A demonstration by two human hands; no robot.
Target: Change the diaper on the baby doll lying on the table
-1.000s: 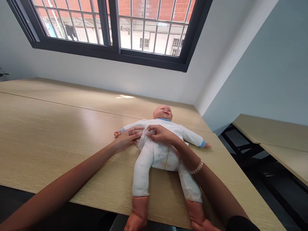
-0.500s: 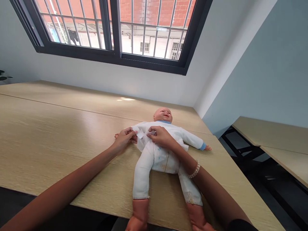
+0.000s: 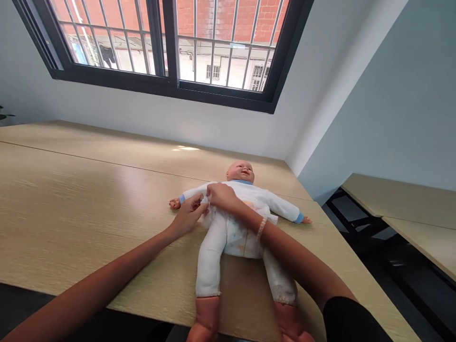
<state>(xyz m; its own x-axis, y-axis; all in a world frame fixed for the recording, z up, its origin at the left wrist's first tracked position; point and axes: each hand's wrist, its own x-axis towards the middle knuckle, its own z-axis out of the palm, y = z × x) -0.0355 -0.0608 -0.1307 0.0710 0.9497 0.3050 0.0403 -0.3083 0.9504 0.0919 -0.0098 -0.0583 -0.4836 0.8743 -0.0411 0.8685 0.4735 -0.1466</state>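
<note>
A baby doll (image 3: 208, 266) in white clothes with blue cuffs lies on its back on the wooden table, head toward the window. Around its hips is a white diaper (image 3: 237, 240) with small printed marks and a yellow line down the front. At the doll's waist, on the left side in view, my left hand (image 3: 190, 213) pinches the diaper's white side tab. Close against it, my right hand (image 3: 221, 195) is closed with fingers bent at the same tab; its fingertips are partly hidden. My right forearm crosses over the diaper's front.
The wooden table (image 3: 89, 199) spreads widely to the left and ends at a wall below a barred window (image 3: 224, 47). Its right edge runs close past the doll's arm. Another table (image 3: 402, 199) with a dark frame stands at the right.
My right hand has moved left and slightly up, meeting my left hand at the tab. The white tab that showed between the hands is now mostly covered.
</note>
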